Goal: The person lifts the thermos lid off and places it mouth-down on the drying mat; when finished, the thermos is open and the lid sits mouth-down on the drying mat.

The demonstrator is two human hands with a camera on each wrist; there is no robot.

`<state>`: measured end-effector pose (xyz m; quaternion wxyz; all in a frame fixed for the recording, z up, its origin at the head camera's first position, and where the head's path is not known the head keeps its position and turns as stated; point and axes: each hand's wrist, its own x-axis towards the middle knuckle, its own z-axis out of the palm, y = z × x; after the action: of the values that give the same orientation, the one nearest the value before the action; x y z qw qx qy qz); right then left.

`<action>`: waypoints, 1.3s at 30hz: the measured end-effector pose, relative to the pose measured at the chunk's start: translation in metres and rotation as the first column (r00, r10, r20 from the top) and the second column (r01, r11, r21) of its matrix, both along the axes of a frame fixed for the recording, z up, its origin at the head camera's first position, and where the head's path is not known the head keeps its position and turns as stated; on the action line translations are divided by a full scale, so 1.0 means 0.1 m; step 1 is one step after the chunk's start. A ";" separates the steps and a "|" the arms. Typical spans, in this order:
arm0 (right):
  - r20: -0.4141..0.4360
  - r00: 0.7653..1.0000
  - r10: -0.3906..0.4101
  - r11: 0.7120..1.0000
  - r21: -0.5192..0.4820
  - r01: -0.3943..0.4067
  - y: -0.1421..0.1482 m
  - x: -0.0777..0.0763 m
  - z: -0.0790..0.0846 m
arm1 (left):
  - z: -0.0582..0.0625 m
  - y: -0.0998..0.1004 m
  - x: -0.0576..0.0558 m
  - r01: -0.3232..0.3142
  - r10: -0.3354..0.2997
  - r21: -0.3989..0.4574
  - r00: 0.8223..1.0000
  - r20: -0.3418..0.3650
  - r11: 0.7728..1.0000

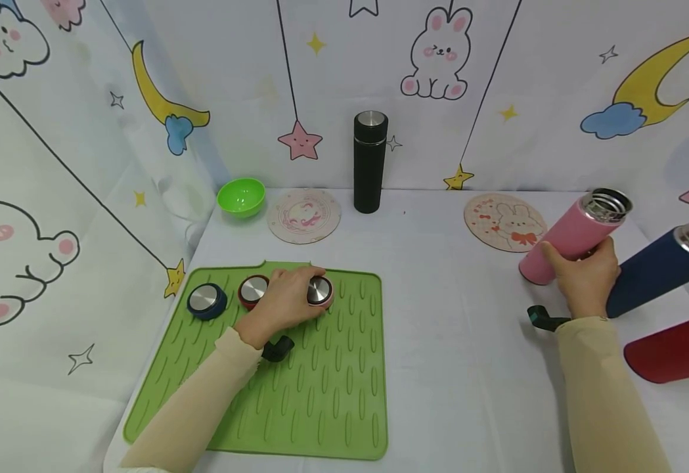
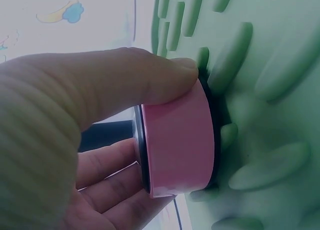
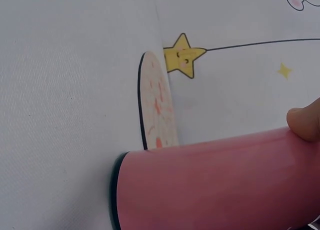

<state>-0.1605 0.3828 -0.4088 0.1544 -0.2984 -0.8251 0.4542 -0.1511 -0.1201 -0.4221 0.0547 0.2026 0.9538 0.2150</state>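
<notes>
My left hand grips a pink bottle lid with a steel top over the green ridged mat. In the left wrist view, the thumb and fingers lie on opposite sides of the lid, close against the ridges. A red lid and a navy lid sit on the mat to its left. My right hand is wrapped around a lidless pink thermos bottle, its steel mouth showing. In the right wrist view, the base of the bottle is at or just above the white table.
Lidless navy and red bottles stand beside my right hand and forearm. A capped black bottle is at the back, between a pink-patterned coaster and a rabbit coaster. The green bowl is back left.
</notes>
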 end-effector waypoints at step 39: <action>-0.371 0.884 0.284 0.948 0.244 -0.203 -1.01 0.57 -0.14 | 0.09 -0.15 0.35 -0.021 0.042 0.339 0.998 -0.056 0.941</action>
<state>-0.1037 0.2823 -0.4223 0.2907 -0.0756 -0.8478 0.4371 -0.1162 -0.1347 -0.4127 -0.0142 0.2003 0.9071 0.3700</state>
